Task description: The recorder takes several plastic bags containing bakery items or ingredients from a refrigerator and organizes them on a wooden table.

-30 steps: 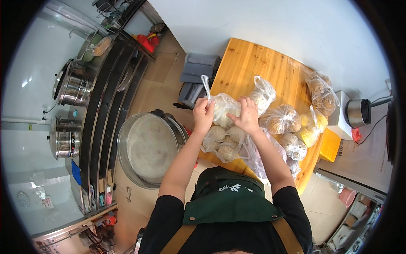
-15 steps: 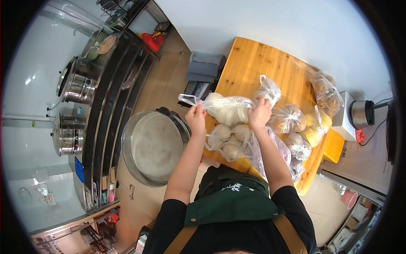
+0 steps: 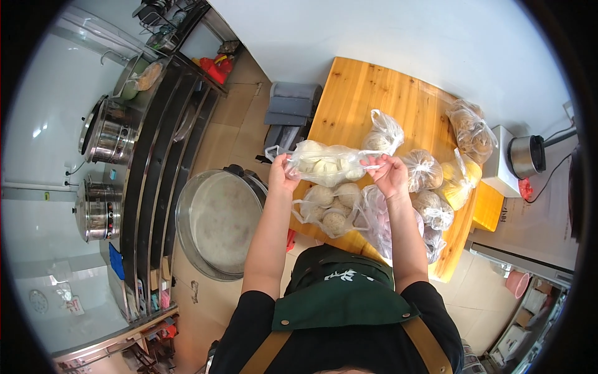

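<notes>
A clear plastic bag of white buns (image 3: pixel 324 163) is stretched between my hands over the left side of the wooden table. My left hand (image 3: pixel 284 174) pinches its left handle, and my right hand (image 3: pixel 387 173) grips the opposite handle, palm turned partly up. Nearer to me lies another open bag with round, speckled pale buns (image 3: pixel 331 209). Beside it, partly behind my right forearm, rests a bag with pinkish contents (image 3: pixel 380 224). Just beyond my right hand stands a knotted bag of pale buns (image 3: pixel 384 134).
More tied bags crowd the right of the wooden table (image 3: pixel 355 87), among them brown buns (image 3: pixel 423 169) and a yellow-filled bag (image 3: pixel 460 181). Left of the table stands a large round steamer pan (image 3: pixel 227 218). A metal pot (image 3: pixel 526 156) sits at the right edge.
Both handles are now pulled apart, so the bag's mouth is wider and the white buns show. My right hand has turned over and come lower; my left hand shifted slightly left.
</notes>
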{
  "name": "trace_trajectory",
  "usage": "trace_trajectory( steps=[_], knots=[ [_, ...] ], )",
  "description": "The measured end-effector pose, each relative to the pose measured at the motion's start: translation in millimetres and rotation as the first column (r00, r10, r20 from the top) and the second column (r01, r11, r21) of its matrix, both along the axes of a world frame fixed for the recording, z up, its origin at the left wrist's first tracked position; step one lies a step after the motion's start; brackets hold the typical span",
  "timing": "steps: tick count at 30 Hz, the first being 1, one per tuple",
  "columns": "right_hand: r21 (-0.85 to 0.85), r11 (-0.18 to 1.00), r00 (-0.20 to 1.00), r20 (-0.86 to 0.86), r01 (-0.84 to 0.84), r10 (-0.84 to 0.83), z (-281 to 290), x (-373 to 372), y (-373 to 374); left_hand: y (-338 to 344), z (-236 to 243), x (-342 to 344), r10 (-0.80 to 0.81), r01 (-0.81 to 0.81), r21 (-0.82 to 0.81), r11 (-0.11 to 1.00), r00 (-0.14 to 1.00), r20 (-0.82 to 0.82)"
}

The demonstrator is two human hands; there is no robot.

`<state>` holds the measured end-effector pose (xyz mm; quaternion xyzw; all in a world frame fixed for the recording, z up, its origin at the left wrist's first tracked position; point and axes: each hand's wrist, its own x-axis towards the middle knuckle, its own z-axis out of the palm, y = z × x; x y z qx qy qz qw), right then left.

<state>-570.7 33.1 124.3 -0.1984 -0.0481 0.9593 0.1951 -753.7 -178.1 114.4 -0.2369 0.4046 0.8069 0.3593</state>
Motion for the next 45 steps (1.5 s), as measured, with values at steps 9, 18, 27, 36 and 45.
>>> trace_trajectory(
  steps=[9, 18, 27, 36, 45],
  knots=[
    [0.583, -0.277, 0.618, 0.537, -0.764, -0.574, 3.2, -19.6, -40.0, -1.8, -3.3, 6.0, -0.164, 0.18, 0.13, 0.975, 0.979, -0.123],
    [0.294, -0.522, 0.574, 0.625, -0.801, -0.529, -28.2, -17.4, -33.5, -13.5, 2.0, 6.7, 0.027, -0.027, 0.006, 1.0, 0.994, -0.106],
    [-0.003, 0.999, 0.873, 0.486, -0.041, 0.037, -63.5, -11.3, 8.8, -51.0, -18.5, 10.0, -0.48, 0.449, -0.182, 0.875, 0.851, -0.212],
    [0.254, 0.909, 0.803, 0.582, -0.331, 0.13, -60.4, 0.3, 17.2, -54.5, -37.3, -1.2, -0.306, 0.306, -0.02, 0.952, 0.944, -0.125],
    [0.745, 0.093, 0.671, 0.641, -0.66, -0.373, -65.6, 19.3, 37.8, -40.9, -56.0, -10.4, -0.261, 0.32, 0.621, 0.715, 0.947, -0.187]
  ],
)
